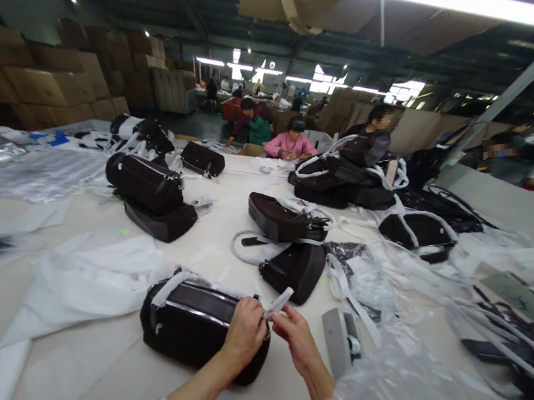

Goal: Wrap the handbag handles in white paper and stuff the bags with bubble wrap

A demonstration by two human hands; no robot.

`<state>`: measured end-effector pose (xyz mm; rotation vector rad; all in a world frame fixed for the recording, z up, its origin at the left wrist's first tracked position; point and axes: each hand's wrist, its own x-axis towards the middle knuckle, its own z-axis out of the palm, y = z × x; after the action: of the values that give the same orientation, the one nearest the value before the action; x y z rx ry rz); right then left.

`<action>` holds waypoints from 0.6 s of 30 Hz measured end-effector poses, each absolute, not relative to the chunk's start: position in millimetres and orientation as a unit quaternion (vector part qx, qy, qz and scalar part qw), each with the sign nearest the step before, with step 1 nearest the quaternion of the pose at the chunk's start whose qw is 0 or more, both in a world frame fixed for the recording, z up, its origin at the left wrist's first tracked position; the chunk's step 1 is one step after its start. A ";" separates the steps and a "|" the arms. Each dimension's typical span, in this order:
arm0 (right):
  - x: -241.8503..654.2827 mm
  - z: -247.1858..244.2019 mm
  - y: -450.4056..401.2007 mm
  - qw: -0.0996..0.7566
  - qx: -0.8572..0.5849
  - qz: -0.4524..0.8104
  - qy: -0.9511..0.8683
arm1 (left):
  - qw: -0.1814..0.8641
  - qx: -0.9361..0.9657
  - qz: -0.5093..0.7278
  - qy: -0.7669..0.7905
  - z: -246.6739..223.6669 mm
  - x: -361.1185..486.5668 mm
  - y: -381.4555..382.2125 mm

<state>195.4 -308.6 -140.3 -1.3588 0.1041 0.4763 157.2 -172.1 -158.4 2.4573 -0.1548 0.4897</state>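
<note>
A black handbag [189, 317] with a silver zip lies in front of me, its handle partly wrapped in white material. My left hand [246, 327] is closed at the bag's right end, with its fingertips on the base of a white wrapping strip [280, 301]. Just to the right, my right hand [293, 332] pinches the same strip between thumb and fingers. The strip's free end points up and right. What lies under the left fingers is partly hidden.
Beside my right hand stands a grey tape dispenser-like device [337, 342]. Stacked dark bags [294, 272] are behind it, and more bags [145, 184] stand at the back left. White wrapping sheets [89, 278] lie left; clear plastic [395, 374] covers the front right. Co-workers sit across the table.
</note>
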 end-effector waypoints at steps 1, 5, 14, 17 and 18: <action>194.8 -143.5 -311.4 0.754 -0.616 0.222 0.047 | 0.314 0.930 0.184 -0.057 -157.8 158.0 -171.5; 190.2 -158.5 -319.3 0.758 -0.618 0.197 0.069 | 0.328 0.926 0.180 -0.052 -155.1 159.5 -170.3; 182.5 -156.6 -307.6 0.726 -0.666 0.170 -0.009 | 0.356 0.916 0.181 -0.044 -153.8 160.2 -168.0; 182.4 -159.8 -304.0 0.722 -0.674 0.157 -0.013 | 0.363 0.914 0.177 -0.048 -153.1 159.8 -166.4; 182.3 -161.2 -303.2 0.722 -0.675 0.151 -0.014 | 0.366 0.913 0.175 -0.050 -152.8 159.7 -165.9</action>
<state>182.3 -303.2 -161.2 -1.4918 -0.0308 0.3345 159.7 -165.9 -152.8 2.3471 -0.1284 0.4497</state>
